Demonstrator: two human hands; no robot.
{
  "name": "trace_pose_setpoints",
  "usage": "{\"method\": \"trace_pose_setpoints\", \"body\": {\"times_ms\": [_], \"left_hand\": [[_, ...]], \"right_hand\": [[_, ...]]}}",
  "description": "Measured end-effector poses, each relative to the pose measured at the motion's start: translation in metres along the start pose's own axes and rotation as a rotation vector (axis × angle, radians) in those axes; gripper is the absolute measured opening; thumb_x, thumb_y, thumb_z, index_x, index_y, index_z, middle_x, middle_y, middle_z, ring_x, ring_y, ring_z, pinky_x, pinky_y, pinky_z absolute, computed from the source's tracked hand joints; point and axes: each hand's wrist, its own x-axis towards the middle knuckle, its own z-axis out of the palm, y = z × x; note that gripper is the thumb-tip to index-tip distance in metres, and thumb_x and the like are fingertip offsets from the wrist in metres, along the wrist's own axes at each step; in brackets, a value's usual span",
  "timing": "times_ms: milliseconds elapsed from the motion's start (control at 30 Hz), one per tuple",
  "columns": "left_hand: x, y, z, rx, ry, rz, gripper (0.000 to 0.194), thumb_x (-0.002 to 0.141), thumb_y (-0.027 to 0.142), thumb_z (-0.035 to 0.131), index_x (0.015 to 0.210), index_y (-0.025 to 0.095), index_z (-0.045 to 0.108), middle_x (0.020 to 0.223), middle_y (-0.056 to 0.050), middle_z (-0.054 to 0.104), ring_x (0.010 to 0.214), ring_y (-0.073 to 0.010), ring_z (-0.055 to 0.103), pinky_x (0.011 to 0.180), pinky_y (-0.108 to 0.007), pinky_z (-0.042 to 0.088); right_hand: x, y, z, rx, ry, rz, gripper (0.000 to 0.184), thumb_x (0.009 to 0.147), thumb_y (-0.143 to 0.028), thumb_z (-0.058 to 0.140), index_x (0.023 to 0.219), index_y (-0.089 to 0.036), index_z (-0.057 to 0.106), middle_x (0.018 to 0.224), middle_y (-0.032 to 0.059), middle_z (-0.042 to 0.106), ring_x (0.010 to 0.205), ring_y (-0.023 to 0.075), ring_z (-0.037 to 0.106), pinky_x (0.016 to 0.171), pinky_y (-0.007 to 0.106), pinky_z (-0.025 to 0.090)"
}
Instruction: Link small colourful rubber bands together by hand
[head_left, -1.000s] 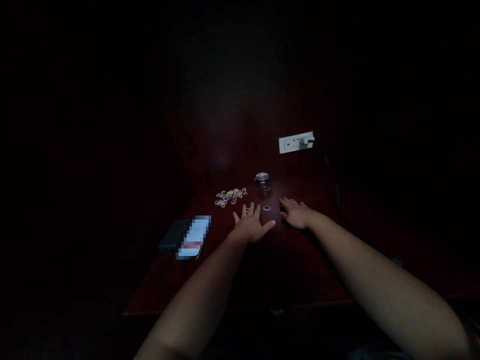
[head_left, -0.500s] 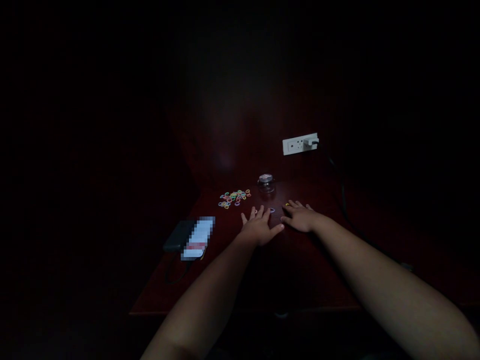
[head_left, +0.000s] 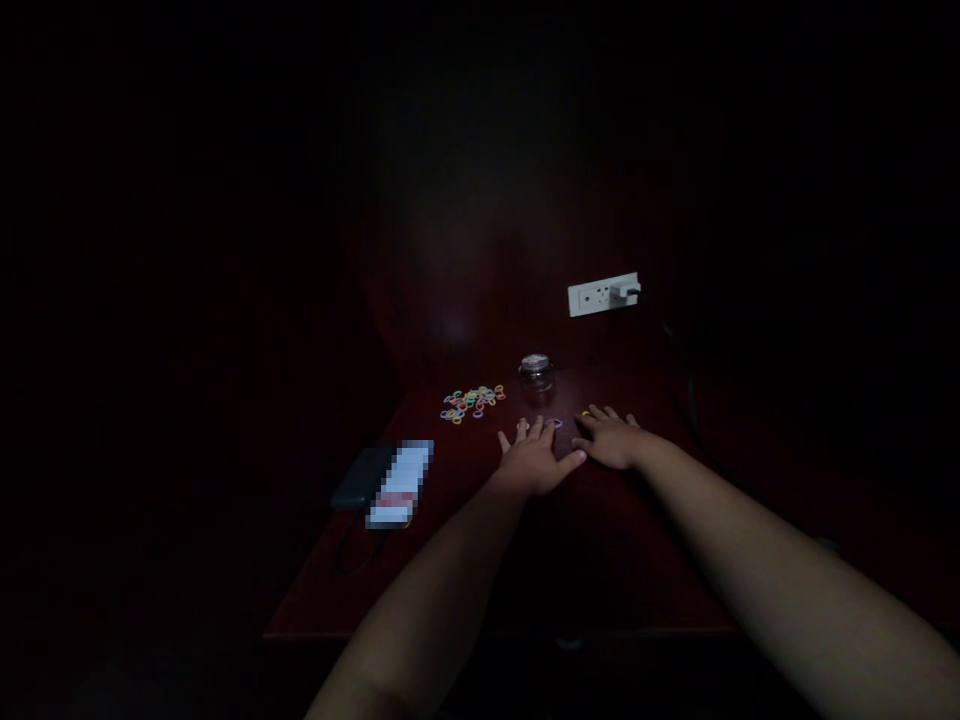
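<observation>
My left hand (head_left: 534,464) lies palm down on the dark red table with its fingers spread. A small purple elastic band (head_left: 555,423) is at its fingertips, and a pale pinkish band (head_left: 523,427) shows partly among the fingers. Just to the right, my right hand (head_left: 611,441) also rests flat, fingers apart. By its index fingertip is a yellow band (head_left: 586,414). Beyond the left hand, several colourful elastic bands (head_left: 474,402) lie in a loose heap. A clear lidded jar (head_left: 536,376) stands upright behind both hands.
A lit phone (head_left: 401,484) with a blurred screen lies at the left, against a dark flat box (head_left: 361,478) with a cable. A white wall socket (head_left: 604,295) holds a plug, whose dark cord (head_left: 690,390) runs down at the right. The surroundings are very dark.
Both hands have slid slightly to the right across the table, fingers still spread. The purple and yellow bands by the fingertips have shifted a little right with them. The view has tilted slightly.
</observation>
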Motion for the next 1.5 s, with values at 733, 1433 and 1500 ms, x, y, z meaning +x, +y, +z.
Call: {"method": "trace_pose_setpoints", "body": {"times_ms": [733,1433,1500], "left_hand": [[0.020,-0.057,-0.007,-0.019,0.186,-0.351,0.090,0.076,0.074,0.025,0.141,0.012,0.031,0.151,-0.014,0.016,0.140,-0.0333,0.008,0.111,-0.056,0.008],[0.047,-0.076,-0.013,-0.081,0.464,-0.463,0.054,0.085,0.044,0.034,0.130,0.017,0.046,0.143,-0.013,0.038,0.139,-0.0317,0.015,0.109,-0.055,0.015],[0.043,-0.074,-0.015,-0.097,0.525,-0.417,0.048,0.084,0.039,0.041,0.125,0.017,0.050,0.138,-0.012,0.044,0.136,-0.0313,0.022,0.109,-0.053,0.018]], "right_hand": [[0.000,0.006,-0.001,0.044,0.066,0.090,0.085,0.076,-0.062,0.044,0.146,-0.018,0.020,0.152,0.0127,0.018,0.137,0.0393,0.015,0.106,0.061,0.016],[0.001,0.007,0.000,0.070,0.074,0.064,0.090,0.074,-0.064,0.046,0.146,-0.018,0.019,0.152,0.0134,0.018,0.138,0.0386,0.015,0.107,0.059,0.015],[0.001,0.007,0.001,0.076,0.076,0.064,0.090,0.073,-0.064,0.047,0.145,-0.018,0.020,0.152,0.0132,0.019,0.137,0.0389,0.015,0.106,0.060,0.015]]}}
